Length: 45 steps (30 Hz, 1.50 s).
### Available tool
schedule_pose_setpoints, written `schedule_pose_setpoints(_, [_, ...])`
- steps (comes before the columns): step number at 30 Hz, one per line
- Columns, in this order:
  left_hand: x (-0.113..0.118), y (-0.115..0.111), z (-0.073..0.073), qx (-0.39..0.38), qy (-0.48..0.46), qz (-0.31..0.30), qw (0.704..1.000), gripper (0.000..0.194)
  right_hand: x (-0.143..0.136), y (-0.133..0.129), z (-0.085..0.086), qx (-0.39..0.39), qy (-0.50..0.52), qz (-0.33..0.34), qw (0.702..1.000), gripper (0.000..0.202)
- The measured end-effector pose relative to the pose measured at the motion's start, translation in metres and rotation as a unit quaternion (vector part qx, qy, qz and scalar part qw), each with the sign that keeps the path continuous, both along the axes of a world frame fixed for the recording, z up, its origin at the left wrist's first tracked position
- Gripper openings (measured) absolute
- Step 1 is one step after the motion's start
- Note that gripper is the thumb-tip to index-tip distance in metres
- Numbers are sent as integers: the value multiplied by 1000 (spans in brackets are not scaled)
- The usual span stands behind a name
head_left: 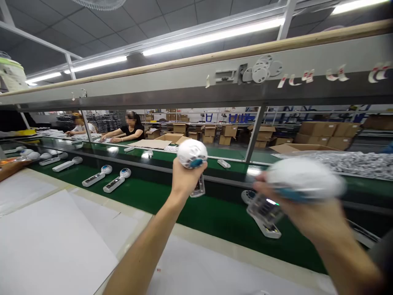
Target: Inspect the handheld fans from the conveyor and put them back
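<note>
My left hand (pixel 184 176) is raised over the green conveyor belt (pixel 211 213) and grips a small white handheld fan (pixel 192 155) with a round head, a blue part and a clear handle hanging below. My right hand (pixel 302 215), blurred and closer to the camera, grips a second white handheld fan (pixel 303 179) of the same kind, its clear handle pointing down-left. A third fan (pixel 264 227) lies on the belt just beneath my right hand, partly hidden by it.
Several more white fans (pixel 116 180) lie along the belt to the left. White sheets (pixel 52 241) cover the near table. A grey overhead rail (pixel 196 82) spans the line. Two people (pixel 132 129) work at the far side; cardboard boxes (pixel 264 133) stand behind.
</note>
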<state>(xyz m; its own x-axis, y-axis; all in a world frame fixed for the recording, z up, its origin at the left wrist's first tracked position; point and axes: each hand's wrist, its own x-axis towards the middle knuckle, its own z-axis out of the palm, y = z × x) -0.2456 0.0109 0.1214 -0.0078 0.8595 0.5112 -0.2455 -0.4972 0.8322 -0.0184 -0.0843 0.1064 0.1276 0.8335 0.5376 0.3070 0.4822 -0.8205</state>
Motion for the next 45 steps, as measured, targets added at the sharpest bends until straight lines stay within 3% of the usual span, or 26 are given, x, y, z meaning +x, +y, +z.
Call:
schedule_pose_setpoints(2, [8,19,-17,-7,91,10,996,22,-13,31,-17,-62,3,-89,994,35])
schedule_pose_setpoints(4, [16,37,-37,-55,150,-8,987,19,-20,54,-42,-176,66,-102,977,41])
schedule_pose_setpoints(5, [20,45,-48,-79,165,-14,983,16,-21,63,-56,-204,50,-112,971,43])
schedule_pose_setpoints(7, [26,60,-70,-111,188,-16,976,14,-20,75,-81,-239,-45,-99,965,42])
schedule_pose_setpoints(10, [32,77,-102,-150,235,-7,960,19,-17,82,-105,-270,-228,-125,927,35])
schedule_pose_setpoints(14, [33,94,-132,-172,303,21,937,22,-16,84,-109,-293,-312,-160,889,26])
schedule_pose_setpoints(19, [24,104,-150,-177,387,103,899,38,0,82,-97,-294,-344,-195,870,35])
schedule_pose_setpoints(24, [16,100,-151,-162,452,193,856,54,19,81,-100,-373,-341,-211,837,33])
schedule_pose_setpoints(29, [21,89,-133,-113,458,186,862,47,11,85,-117,-413,-292,-170,846,33])
schedule_pose_setpoints(31, [27,85,-124,-112,451,135,875,35,7,88,-123,-418,-257,-152,858,31])
schedule_pose_setpoints(35, [42,70,-111,-166,417,-25,894,9,7,88,-120,-430,-147,-107,884,26])
schedule_pose_setpoints(40, [62,36,-100,-264,279,-219,897,37,-6,77,-92,-368,-56,-4,928,30])
schedule_pose_setpoints(42, [68,26,-94,-281,196,-264,902,32,-15,72,-77,-320,-73,2,945,36])
schedule_pose_setpoints(45, [69,20,-83,-298,81,-273,911,10,-13,67,-59,-240,-159,-48,957,53])
